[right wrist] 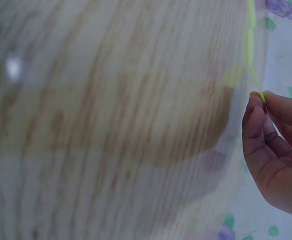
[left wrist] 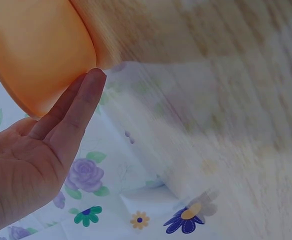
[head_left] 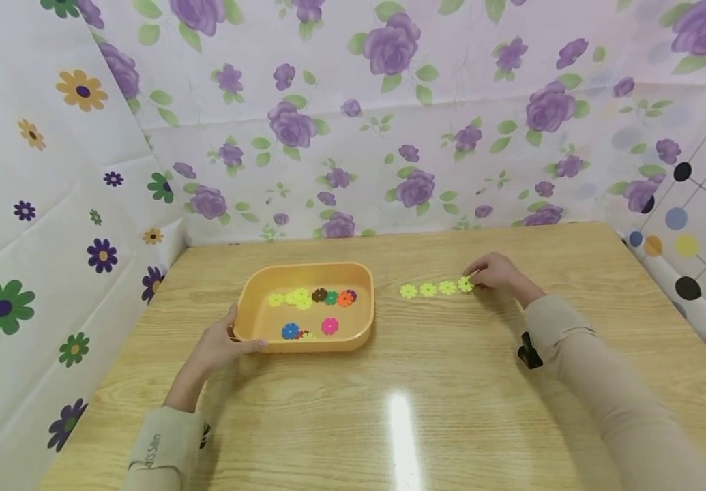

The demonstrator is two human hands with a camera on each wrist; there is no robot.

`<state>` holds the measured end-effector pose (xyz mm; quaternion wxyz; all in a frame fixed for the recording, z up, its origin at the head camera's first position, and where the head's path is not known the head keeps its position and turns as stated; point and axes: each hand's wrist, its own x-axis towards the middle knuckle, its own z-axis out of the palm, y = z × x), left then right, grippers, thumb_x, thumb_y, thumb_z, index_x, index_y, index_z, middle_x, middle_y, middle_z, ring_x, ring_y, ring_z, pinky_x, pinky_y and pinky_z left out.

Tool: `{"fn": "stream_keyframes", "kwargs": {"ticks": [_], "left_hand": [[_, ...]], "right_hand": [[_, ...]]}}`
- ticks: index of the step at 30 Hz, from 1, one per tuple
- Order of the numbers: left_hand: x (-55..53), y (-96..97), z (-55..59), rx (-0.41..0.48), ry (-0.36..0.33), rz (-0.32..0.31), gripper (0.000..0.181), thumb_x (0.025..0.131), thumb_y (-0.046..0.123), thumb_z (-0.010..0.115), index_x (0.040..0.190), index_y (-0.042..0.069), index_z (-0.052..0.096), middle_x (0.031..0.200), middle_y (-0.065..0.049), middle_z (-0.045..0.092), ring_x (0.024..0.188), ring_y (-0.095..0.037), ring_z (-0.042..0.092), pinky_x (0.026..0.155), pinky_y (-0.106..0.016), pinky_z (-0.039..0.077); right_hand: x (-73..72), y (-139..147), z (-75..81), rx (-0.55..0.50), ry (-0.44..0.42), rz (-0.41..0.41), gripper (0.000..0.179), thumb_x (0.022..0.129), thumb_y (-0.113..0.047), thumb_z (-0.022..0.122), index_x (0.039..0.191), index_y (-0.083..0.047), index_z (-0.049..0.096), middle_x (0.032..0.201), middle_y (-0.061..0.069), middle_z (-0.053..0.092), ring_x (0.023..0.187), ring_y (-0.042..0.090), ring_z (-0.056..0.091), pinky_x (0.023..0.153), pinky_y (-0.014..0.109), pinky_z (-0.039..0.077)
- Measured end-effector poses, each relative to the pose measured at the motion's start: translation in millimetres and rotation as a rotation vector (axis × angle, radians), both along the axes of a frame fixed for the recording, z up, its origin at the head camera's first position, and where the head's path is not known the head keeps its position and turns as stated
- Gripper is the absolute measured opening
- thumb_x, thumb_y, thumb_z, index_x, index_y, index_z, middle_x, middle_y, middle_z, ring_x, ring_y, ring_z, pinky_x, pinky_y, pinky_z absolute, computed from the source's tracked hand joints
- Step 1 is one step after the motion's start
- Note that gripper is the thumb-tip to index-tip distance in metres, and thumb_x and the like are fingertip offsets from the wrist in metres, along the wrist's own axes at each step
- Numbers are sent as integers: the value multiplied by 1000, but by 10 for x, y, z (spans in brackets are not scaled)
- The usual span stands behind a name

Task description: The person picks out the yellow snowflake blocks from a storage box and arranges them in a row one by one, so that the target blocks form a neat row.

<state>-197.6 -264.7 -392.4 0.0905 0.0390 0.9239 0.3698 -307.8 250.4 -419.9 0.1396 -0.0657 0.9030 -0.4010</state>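
At the front left corner of an orange plastic basin (head_left: 368,327), my left hand (head_left: 217,343) grips the wall. The thumb lies along the front rim, and the other fingers reach along the outside in the left wrist view. A row of yellow flower-shaped discs (head_left: 428,290) with notched edges lies right of the basin. My right hand (head_left: 495,271) pinches the rightmost yellow disc (head_left: 465,284) between thumb and fingertips. In the right wrist view this yellow disc (right wrist: 257,82) shows edge-on, tilted at the end of the row.
Inside the basin lie several yellow discs (head_left: 299,298), with a brown disc (head_left: 319,295), a blue disc (head_left: 290,331), a pink disc (head_left: 329,326) and others. The wooden table (head_left: 328,416) meets a flower-print sheet (head_left: 353,170) at the back. A black object (head_left: 529,351) shows by the right sleeve.
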Motion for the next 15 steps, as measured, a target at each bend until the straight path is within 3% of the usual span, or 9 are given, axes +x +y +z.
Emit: {"fn": "stream_keyframes", "kwargs": {"ticks": [10, 15], "left_hand": [[0, 2, 20, -6, -1, 7, 111, 74, 42, 74, 142, -9, 2, 124, -33, 46, 104, -32, 53, 84, -39, 44], [-8, 5, 8, 5, -2, 3, 111, 74, 41, 74, 142, -9, 2, 125, -33, 45, 104, -32, 53, 83, -38, 44]], "right_hand": [[-4, -6, -51, -4, -11, -40, 29, 82, -2, 55, 107, 11, 61, 75, 12, 64, 58, 15, 57, 57, 30, 49], [30, 2, -4, -13, 13, -49, 28, 87, -6, 54, 110, 10, 60, 85, 18, 64, 64, 20, 60, 59, 32, 50]]}}
